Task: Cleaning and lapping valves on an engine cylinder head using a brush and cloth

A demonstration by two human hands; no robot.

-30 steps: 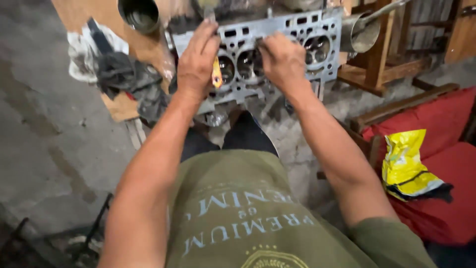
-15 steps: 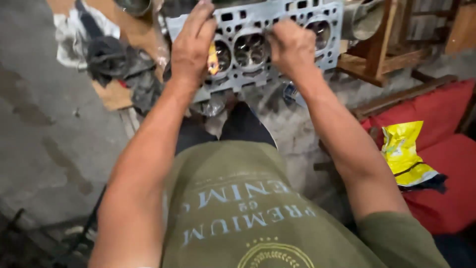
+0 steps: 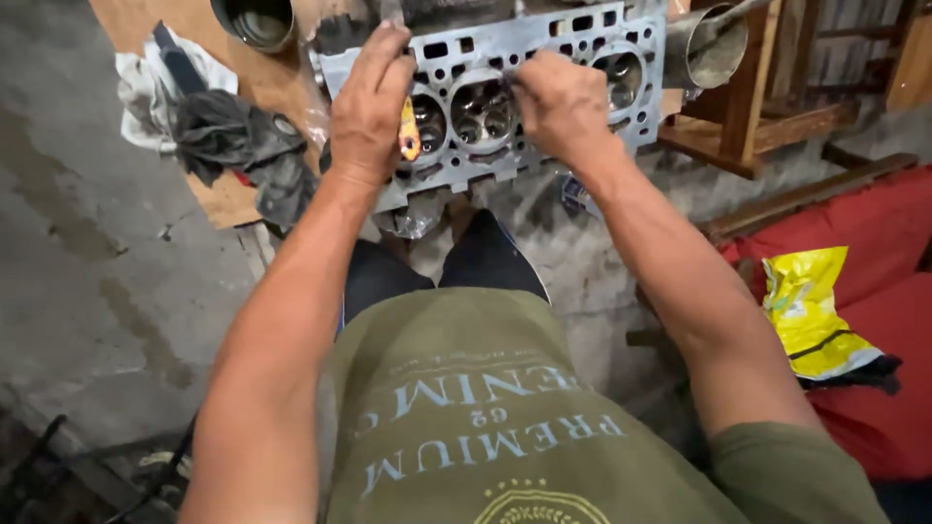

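On the board ahead, a grey cylinder head [image 3: 524, 87] is being scraped, it seems: left hand [image 3: 367, 107] is clamped on an orange-handled tool [image 3: 409, 136], right hand [image 3: 563, 102] is pinched shut at the deck, so steady pressure is probably needed.

Left hand [image 3: 367, 107] is lying flat on the grey cylinder head [image 3: 505, 97], fingers closing around an orange-handled tool [image 3: 409, 131] held against the face; right hand [image 3: 561, 102] is pinching down at the head's surface just beside the middle combustion chamber [image 3: 482, 114]. Dirty rags [image 3: 228, 141] are sitting on a wooden board [image 3: 146, 24] left of the head, a metal can [image 3: 254, 19] above them, and a yellow bag [image 3: 811, 311] is lying on a red cushion [image 3: 874, 388] at right.
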